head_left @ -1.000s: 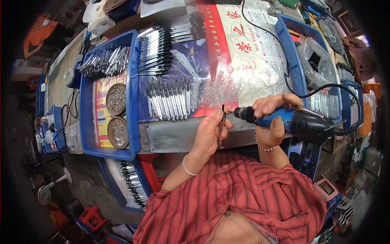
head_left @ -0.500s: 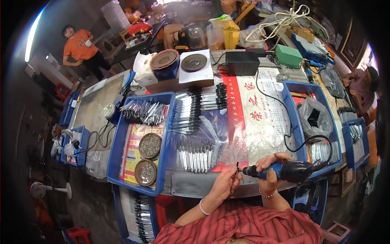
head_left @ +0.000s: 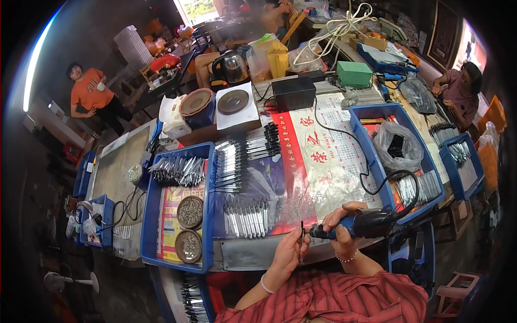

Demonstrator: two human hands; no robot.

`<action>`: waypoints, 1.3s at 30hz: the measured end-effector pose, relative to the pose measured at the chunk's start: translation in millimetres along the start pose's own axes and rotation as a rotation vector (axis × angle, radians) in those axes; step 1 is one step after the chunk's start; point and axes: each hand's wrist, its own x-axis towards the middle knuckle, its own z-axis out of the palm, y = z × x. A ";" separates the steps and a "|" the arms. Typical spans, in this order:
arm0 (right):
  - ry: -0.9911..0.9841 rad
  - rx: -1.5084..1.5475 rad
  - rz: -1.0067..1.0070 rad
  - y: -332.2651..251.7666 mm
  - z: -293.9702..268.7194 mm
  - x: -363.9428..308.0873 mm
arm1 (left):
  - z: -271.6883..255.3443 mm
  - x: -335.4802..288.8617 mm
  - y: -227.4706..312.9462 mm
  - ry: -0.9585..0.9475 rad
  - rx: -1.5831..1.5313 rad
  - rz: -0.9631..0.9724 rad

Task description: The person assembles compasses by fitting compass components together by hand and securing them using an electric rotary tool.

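Left grip (head_left: 290, 248): pinching pen (head_left: 302, 227) upright, over near edge of worktop (head_left: 247, 256) | Right grip (head_left: 346, 243): closed round driver (head_left: 371, 223), nose (head_left: 316, 232) near pen, contact unclear | Likely best: brace pen, align nose squarely, press lightly.

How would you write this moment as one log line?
left hand: holds slim pen-like piece; right hand: holds corded electric screwdriver; screwdriver nose: points toward piece; at left: blue tray
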 end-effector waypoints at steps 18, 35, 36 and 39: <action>0.074 -0.040 0.032 -3.7 3.6 2.0 | 0.2 4.9 -5.7 -0.023 -0.057 -0.035; 0.050 -0.042 0.022 -2.4 6.3 -0.6 | 1.5 0.1 -5.0 0.105 0.143 0.188; 0.081 -0.074 0.043 -4.8 6.7 -1.4 | 1.2 0.8 -6.0 0.099 0.144 0.178; 0.030 -0.050 -0.009 -5.5 0.8 1.3 | 1.4 1.9 -7.2 0.106 0.151 0.203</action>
